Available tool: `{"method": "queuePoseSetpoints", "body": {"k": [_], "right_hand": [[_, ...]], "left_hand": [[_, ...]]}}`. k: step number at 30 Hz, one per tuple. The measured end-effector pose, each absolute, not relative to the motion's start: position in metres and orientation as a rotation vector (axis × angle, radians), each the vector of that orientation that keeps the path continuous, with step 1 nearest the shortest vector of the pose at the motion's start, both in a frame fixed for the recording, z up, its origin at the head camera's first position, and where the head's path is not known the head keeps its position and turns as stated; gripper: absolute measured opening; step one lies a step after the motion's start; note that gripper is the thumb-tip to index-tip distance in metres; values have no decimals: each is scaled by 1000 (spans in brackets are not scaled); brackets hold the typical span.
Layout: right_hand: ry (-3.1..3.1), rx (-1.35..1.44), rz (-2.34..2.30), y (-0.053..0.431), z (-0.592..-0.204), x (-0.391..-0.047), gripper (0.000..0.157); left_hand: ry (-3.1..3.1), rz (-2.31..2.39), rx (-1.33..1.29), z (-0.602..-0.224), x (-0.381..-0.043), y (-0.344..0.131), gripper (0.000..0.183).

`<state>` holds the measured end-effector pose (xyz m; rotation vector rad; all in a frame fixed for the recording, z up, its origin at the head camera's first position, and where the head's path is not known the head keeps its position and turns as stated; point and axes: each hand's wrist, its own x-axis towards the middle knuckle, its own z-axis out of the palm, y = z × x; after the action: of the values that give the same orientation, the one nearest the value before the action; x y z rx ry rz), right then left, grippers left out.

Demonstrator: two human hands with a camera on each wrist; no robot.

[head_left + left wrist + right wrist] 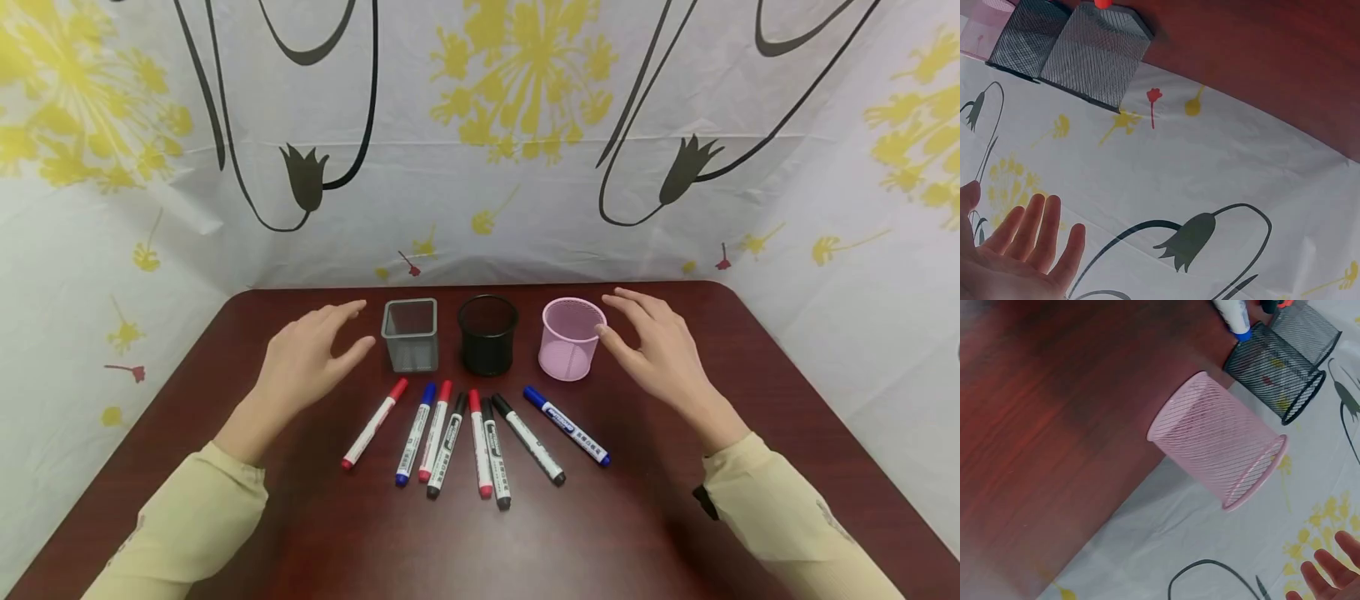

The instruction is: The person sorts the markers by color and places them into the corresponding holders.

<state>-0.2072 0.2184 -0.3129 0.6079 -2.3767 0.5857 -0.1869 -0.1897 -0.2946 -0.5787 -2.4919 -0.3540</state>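
Note:
My left hand (307, 354), fingers relaxed, hovers left of a square grey mesh pen holder (414, 350) and holds nothing. On the other side, my right hand (658, 346) is beside a round pink mesh pen holder (567, 357); its thumb tip overlaps the rim in the head view, while the right wrist view has fingertips (1329, 572) apart from the holder. Between these two stands a round black mesh pen holder (487, 350). In front lie several capped whiteboard markers, among them a red one (375, 423), a blue one (567, 425) and a black one (528, 438).
The dark red wooden table (337, 533) has rounded far corners. White cloth (480, 192) printed with yellow and grey flowers hangs behind it and along both sides. The three holders stand in a row near the back edge.

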Motion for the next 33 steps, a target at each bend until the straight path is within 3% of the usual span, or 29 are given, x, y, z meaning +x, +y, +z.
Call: {"method": "queuePoseSetpoints", "body": {"k": [9,33], "right_hand": [[-2313,682,644,202,-306,-212,36],[-2219,1047,734,145,-312,-227,34]], "left_hand": [[-2582,-388,-593,-284,-207,-190,45],[-2914,-377,-837,-284,-252,-189,67]]}}
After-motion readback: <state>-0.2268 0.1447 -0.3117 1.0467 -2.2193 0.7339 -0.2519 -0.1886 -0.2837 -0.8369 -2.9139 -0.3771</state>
